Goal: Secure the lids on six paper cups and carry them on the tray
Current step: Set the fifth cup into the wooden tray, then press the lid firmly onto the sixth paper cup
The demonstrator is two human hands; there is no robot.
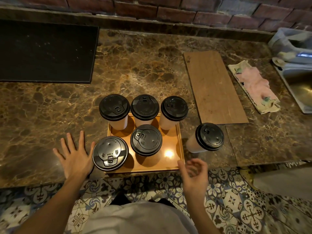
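Note:
A wooden tray [170, 163] lies at the counter's front edge. On it stand several paper cups with black lids: a back row of three [114, 106] [144, 106] [174, 108], a middle front cup [146, 140], and a front-left cup [110, 153]. One more lidded cup [209, 136] stands on the counter just right of the tray. My left hand [74, 156] is spread flat beside the front-left cup, thumb close to its lid. My right hand [194, 173] hovers at the tray's front right corner, fingers loosely curled and holding nothing.
A brown wooden board [214, 88] lies right of the tray, with a pink cloth [253, 86] and a steel sink [300, 85] beyond. A black mat [45, 51] covers the back left. A brick wall [168, 7] runs behind. Patterned floor tiles [236, 200] lie below.

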